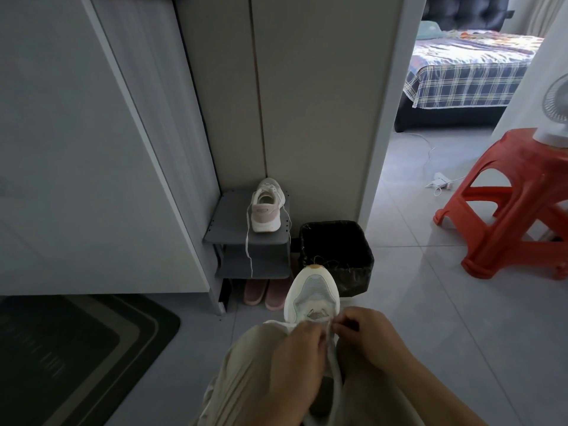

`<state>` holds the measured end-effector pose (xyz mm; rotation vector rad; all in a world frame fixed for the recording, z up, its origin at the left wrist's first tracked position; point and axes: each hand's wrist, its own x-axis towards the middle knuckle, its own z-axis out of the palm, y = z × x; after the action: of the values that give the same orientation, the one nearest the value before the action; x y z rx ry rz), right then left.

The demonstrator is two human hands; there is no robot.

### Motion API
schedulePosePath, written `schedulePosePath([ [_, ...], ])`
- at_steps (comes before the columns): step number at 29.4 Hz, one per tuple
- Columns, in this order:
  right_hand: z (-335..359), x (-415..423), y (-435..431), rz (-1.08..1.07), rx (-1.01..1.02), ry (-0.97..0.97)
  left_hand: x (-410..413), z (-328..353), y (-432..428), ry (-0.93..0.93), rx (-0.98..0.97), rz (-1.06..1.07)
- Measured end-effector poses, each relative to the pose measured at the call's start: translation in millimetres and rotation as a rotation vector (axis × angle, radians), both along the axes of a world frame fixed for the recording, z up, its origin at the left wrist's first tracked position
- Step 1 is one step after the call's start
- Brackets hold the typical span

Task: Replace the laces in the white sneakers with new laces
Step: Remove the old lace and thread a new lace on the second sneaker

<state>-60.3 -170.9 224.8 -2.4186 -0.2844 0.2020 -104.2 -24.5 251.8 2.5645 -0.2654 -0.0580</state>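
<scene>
- Head view: the left hand (299,353) and right hand (365,333) meet over the near sneaker (313,295), which rests on the person's lap, toe pointing away.
- Each grip looks narrow, fingertips pinched on the lace (333,355) at the lowest eyelets; the exact contact is hidden by the fingers.
- To do this step well, I judge it best to keep both lace ends even, hold the shoe steady against the knee, and feed the tip squarely through each eyelet without twisting.
- The lace trails from the grips back toward the body, between the forearms.
- The second sneaker (266,207) sits well beyond the grips on a grey shelf (229,222), its lace hanging off the edge.
- A bin (353,259) stands just past the toe.
</scene>
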Motion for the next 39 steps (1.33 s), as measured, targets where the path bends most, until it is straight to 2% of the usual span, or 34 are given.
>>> schedulePosePath([
  [2, -1, -2, 0, -0.007, 0.023, -0.029, -1, -9, -6, 0.355, -0.418, 0.25],
  [3, -4, -2, 1, -0.008, 0.015, -0.053, 1, -10, -7, 0.456, -0.61, 0.365],
  [4, -7, -1, 1, 0.0, -0.01, -0.082, 5, -13, -7, 0.507, -0.718, 0.453],
  [10, -6, -3, 0, 0.091, -0.108, -0.272, 20, -8, -19, 0.63, -1.044, 0.757],
  [13, -4, -2, 0, 0.109, -0.198, -0.364, 29, -11, -21, 0.691, -1.135, 0.835],
  [20, -14, 2, -5, 0.154, -0.166, -0.516, 32, -12, -19, 0.777, -1.193, 0.859],
  [28, -16, 0, -5, 0.131, -0.049, -0.23, 21, -18, -21, 0.775, -1.355, 0.878],
  [32, -7, 1, -7, 0.087, 0.025, -0.108, 16, -18, -17, 0.733, -1.29, 0.81],
  [36, 3, 4, -10, 0.159, -0.112, -0.181, 15, -18, -14, 0.742, -1.324, 0.788],
  [39, 4, 5, -11, 0.172, -0.179, -0.202, 17, -19, -14, 0.746, -1.267, 0.772],
])
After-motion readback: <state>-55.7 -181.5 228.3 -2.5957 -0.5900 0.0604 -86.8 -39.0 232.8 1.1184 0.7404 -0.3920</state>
